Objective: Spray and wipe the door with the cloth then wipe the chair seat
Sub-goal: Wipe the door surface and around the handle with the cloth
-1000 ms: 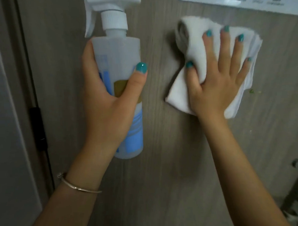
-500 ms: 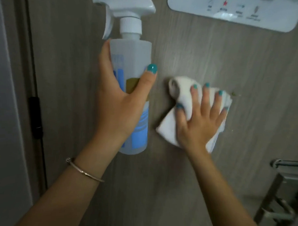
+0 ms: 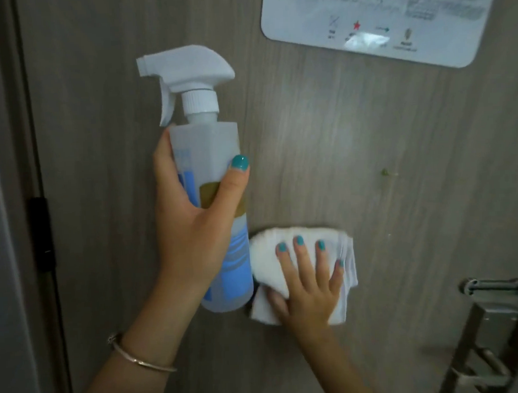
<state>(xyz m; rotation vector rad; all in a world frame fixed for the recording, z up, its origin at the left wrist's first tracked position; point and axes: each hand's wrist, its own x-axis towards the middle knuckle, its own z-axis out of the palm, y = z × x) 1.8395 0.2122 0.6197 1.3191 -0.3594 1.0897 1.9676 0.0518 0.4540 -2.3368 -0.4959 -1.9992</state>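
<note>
A grey-brown wood-grain door (image 3: 339, 163) fills the view. My left hand (image 3: 193, 226) grips a translucent spray bottle (image 3: 211, 145) with a white trigger head and a blue and gold label, held upright in front of the door. My right hand (image 3: 309, 286) presses a folded white cloth (image 3: 269, 246) flat against the door, fingers spread, just right of the bottle's base. A small greenish speck (image 3: 385, 172) sits on the door above and right of the cloth. The chair is not in view.
A white sign (image 3: 377, 21) with small icons is fixed to the door at the top right. A metal door handle and lock plate (image 3: 493, 299) sit at the lower right. A dark hinge (image 3: 41, 232) and the door frame run down the left.
My right hand has slid the cloth down the door and to the left, ending beside the bottle's base. The view has tilted so more of the sign and handle show.
</note>
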